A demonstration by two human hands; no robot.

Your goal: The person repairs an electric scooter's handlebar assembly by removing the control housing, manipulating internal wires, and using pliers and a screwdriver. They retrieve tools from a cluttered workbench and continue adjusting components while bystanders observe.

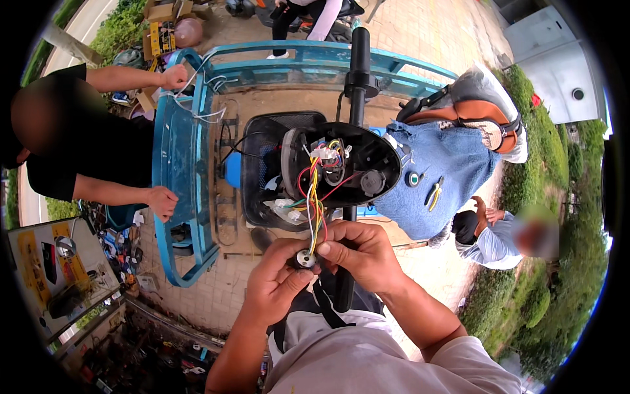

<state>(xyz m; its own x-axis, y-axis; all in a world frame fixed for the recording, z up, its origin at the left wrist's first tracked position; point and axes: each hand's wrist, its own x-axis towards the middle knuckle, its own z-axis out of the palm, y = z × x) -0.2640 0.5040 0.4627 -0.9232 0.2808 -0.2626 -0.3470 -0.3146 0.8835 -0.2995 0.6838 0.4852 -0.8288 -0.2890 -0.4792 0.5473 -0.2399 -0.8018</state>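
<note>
In front of my body, my left hand (279, 274) pinches a small round part (306, 259) with a pale face and dark holes. Several coloured wires (314, 197) run from it up into the open black handlebar housing (385, 159) of a scooter. My right hand (359, 253) is closed at the right side of the part, thumb and forefinger on the wires where they meet it. White connectors (323, 155) sit among the wiring inside the housing. The black handlebar (359, 59) points away at the far side; its near end is partly hidden by my right hand.
A blue metal cart frame (187, 151) surrounds a black basket (259, 157). On a blue cloth (446, 157) at right lie yellow-handled pliers (434, 194) and a small round object (412, 178). One person (85, 138) stands left, another (492, 236) right, and one (305, 16) sits at the back.
</note>
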